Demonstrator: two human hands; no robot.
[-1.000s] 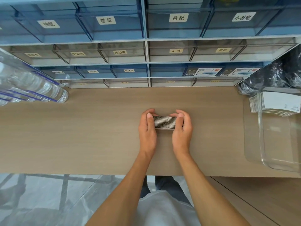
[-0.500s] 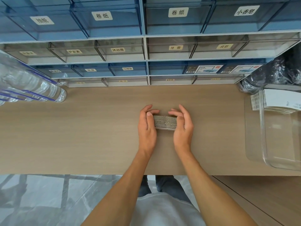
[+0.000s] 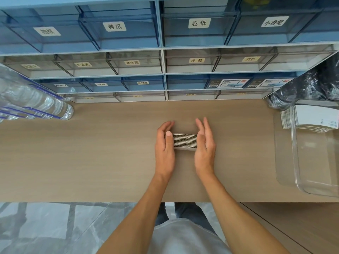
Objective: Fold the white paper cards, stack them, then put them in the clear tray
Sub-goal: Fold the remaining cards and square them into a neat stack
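Note:
A stack of folded white paper cards stands on the wooden table, its layered edges facing me. My left hand presses its left end with the thumb lying on the front edge. My right hand presses the right end in the same way. The fingers of both hands are straightened and point away from me, past the stack. The clear tray sits at the table's right edge, well apart from my hands.
A pile of flat white cards lies at the tray's far end, beside a black plastic bag. Packed water bottles lie at the far left. Labelled drawer cabinets line the back of the table.
My fingers, curled over the top of the stack before, have straightened and lifted off it. The stack stays squeezed between my hands in the same place.

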